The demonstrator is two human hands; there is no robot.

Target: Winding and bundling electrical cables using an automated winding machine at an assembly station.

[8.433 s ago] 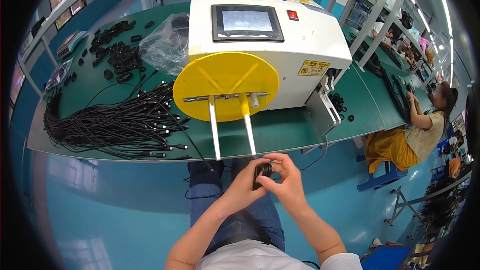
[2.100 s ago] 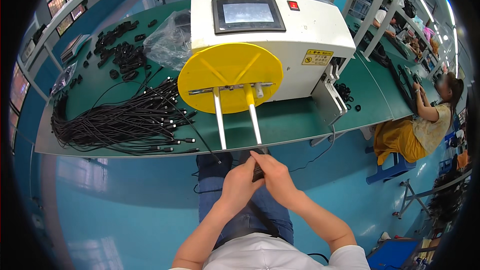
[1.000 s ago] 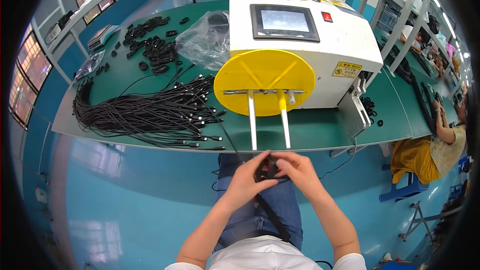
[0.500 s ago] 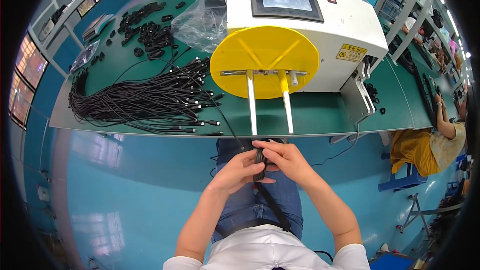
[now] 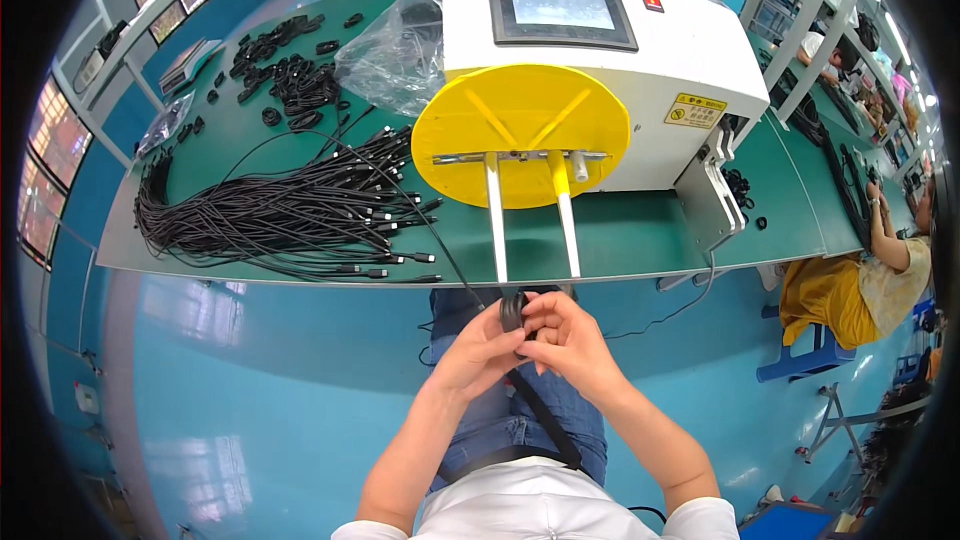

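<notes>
I hold a small black cable coil (image 5: 513,313) over my lap, left hand (image 5: 482,352) and right hand (image 5: 566,342) fingers pinched on it; many loose cables (image 5: 270,215) wait on the tabletop (image 5: 640,235), so most is left.

From my feed, the small black coiled cable (image 5: 513,312) is mostly hidden between my left hand (image 5: 478,352) and right hand (image 5: 566,342), so I cannot tell how either grip closes on it. The seated co-worker in a yellow skirt (image 5: 860,285) is cut off by the right rim, and the small black parts (image 5: 285,75) on the green surface (image 5: 640,235) are too small to identify.
</notes>
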